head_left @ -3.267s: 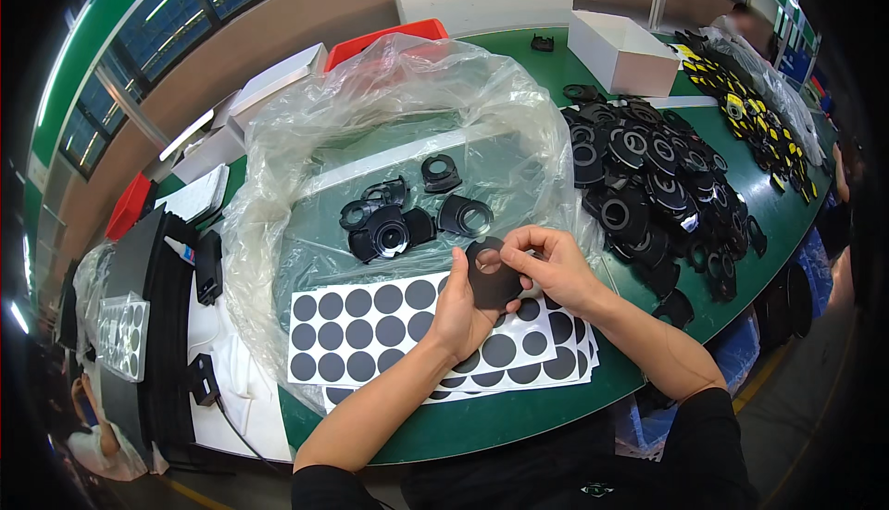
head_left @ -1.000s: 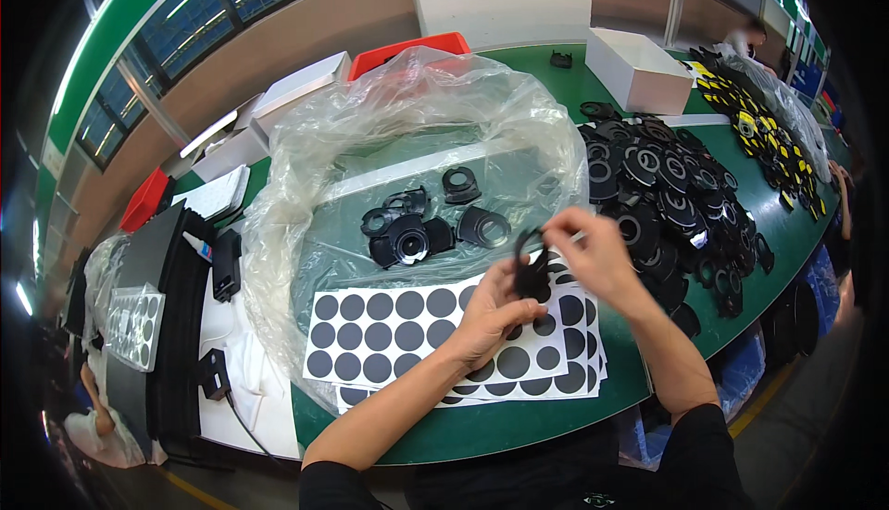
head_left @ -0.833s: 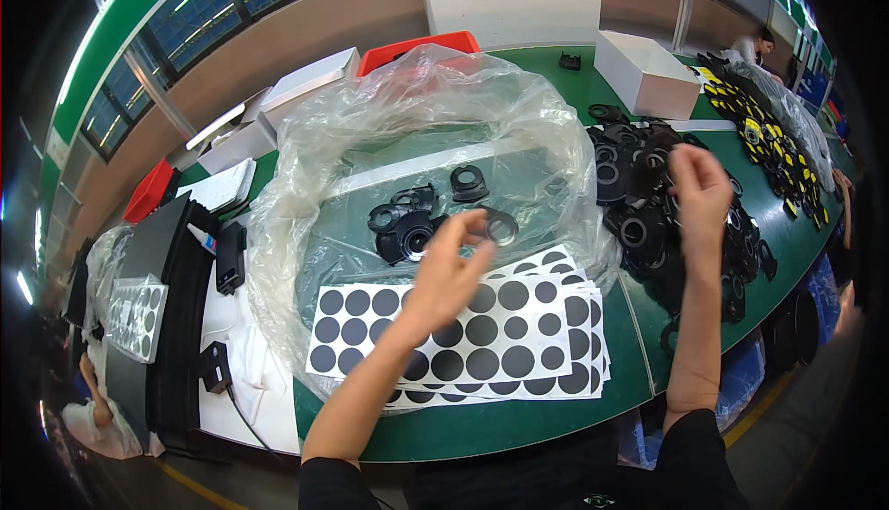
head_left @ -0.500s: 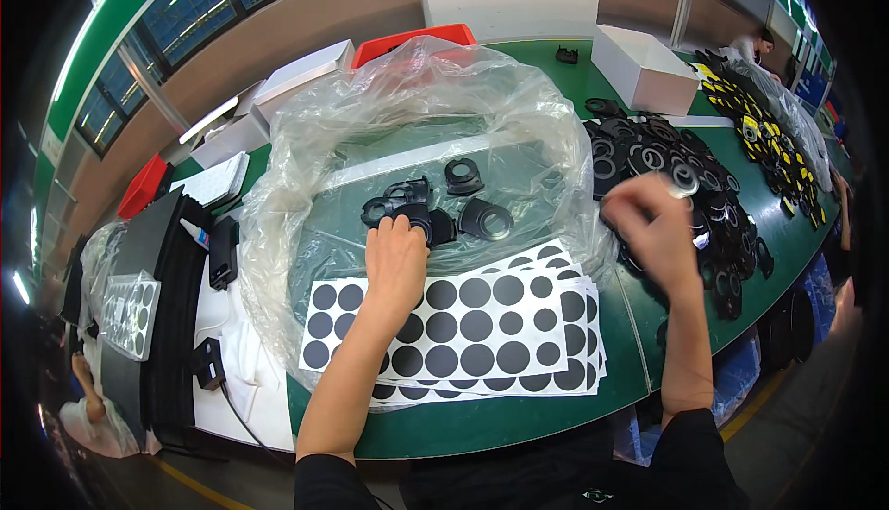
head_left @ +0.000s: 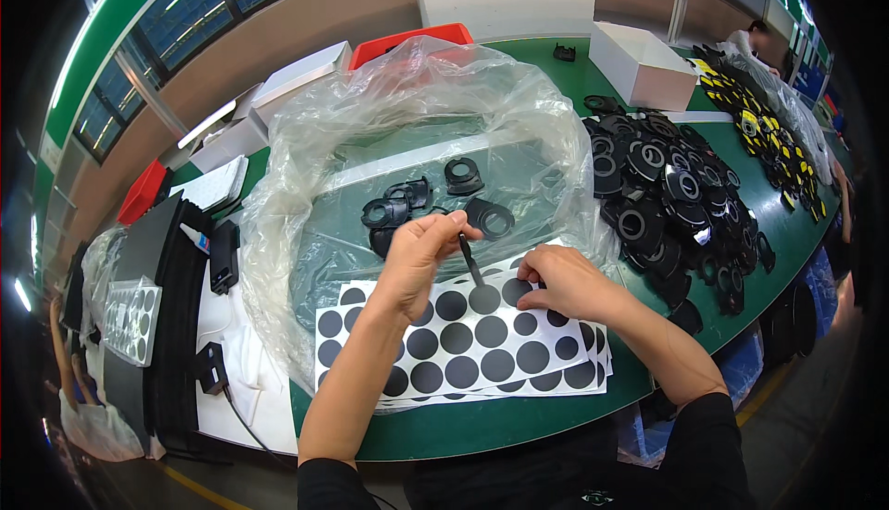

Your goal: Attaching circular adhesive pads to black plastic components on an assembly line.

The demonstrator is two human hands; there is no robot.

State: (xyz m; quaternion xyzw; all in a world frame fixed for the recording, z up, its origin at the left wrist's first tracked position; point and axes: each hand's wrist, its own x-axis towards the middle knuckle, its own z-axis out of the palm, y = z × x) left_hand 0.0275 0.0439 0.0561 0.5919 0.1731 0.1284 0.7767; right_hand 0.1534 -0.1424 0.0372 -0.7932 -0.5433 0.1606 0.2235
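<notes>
Sticker sheet [head_left: 463, 348], white with rows of round black adhesive discs, lies on the green table [head_left: 519, 422] right at the near edge, topmost of a small stack of such sheets. Its far edge overlaps the rim of the large clear plastic bag [head_left: 417, 121].

Left hand [head_left: 417, 260]: closed on a slim black tool, probably tweezers [head_left: 469, 260], held pen-fashion with the tip angled down onto a disc in the upper row. Right hand [head_left: 560, 283]: holds nothing, fingertips pressed flat on the sheet just beside the tool tip. The two hands are near each other, not touching.

Inside the bag: a few black plastic ring parts [head_left: 435, 204], loose. To the right: a broad pile of similar black parts [head_left: 667, 200], well apart from the sheet. White carton [head_left: 639, 61] at the far side; black trays [head_left: 157, 315] to the left.

Judgement on technique: keep the right fingertips bearing down close to the disc being lifted so the backing does not rise with it. Bring the tool tip in low at the disc's edge, not its centre, and peel at a shallow angle to avoid creasing or folding the adhesive. Avoid touching the sticky face.
</notes>
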